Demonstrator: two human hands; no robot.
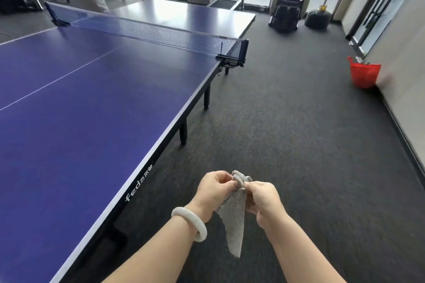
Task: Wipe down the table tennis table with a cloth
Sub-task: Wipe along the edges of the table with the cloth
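The left two-thirds of the frame is filled by a blue table tennis desk [76, 103] with white edge lines and black folding legs. A dark mesh net [149, 32] crosses it toward the upper middle, clamped at the near edge by a black post. The blue surface looks bare and dry; nothing rests on it.

At the lower middle, just right of the desk's edge and over dark grey carpet [287, 133], two bare hands meet. The left hand [215, 190], with a smooth white bangle [189, 223] on its wrist, pinches the top of a small grey terry cloth [233, 218]. The right hand [262, 200] grips the same top edge from the other side. The cloth hangs loose below them to a ragged point — it touches neither desk nor floor.

At the right edge, a red plastic bucket [364, 73] stands against the wall.

Wiping has not begun. The risk, as I judge it: held only by its top, the cloth could slip to the carpet and pick up grit, which would then smear or scratch the desk.
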